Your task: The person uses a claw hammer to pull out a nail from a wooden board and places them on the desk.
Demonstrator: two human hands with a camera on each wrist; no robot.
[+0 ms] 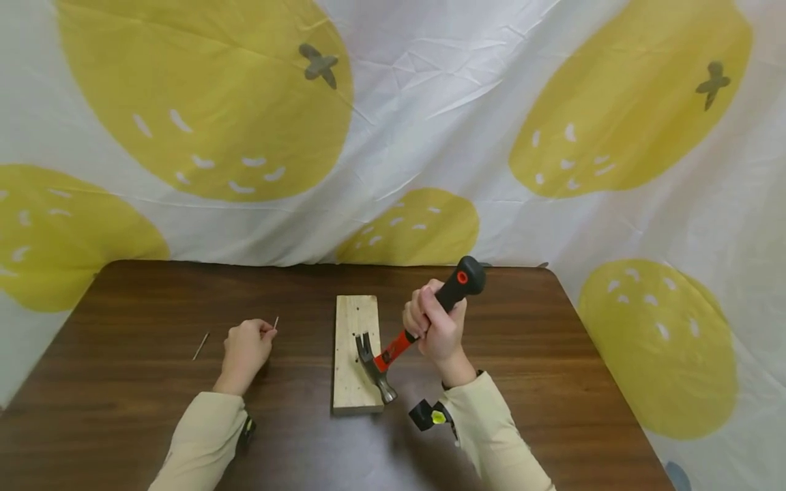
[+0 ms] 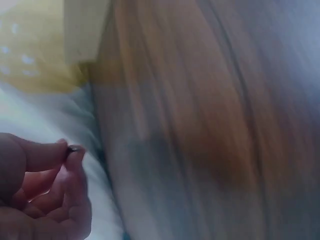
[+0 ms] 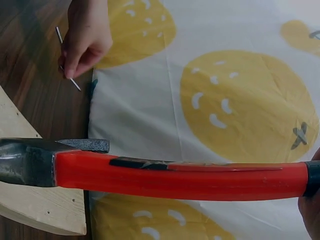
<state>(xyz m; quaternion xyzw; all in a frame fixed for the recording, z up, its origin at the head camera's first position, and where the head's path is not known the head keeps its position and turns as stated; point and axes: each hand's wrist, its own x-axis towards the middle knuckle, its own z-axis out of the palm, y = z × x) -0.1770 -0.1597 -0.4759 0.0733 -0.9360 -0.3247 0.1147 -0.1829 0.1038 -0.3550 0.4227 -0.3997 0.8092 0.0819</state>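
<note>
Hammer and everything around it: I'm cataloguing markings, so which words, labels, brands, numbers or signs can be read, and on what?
No words, brands or numbers can be read.
Hammer: the dark strip on its red shaft may be a label, but is too small and blurred to read.
Wooden board: no legible text.
Cloth: its cross-shaped marks look like printed pattern, not lettering.

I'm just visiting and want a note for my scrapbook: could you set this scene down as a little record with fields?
Left hand: pinches a nail
Right hand: grips a hammer by its handle
Hammer head: over the board; contact unclear
Board: pale wood, flat on the table
Second nail: on the table, left of the left hand
Table: dark brown
Backdrop: white cloth, yellow shapes
</note>
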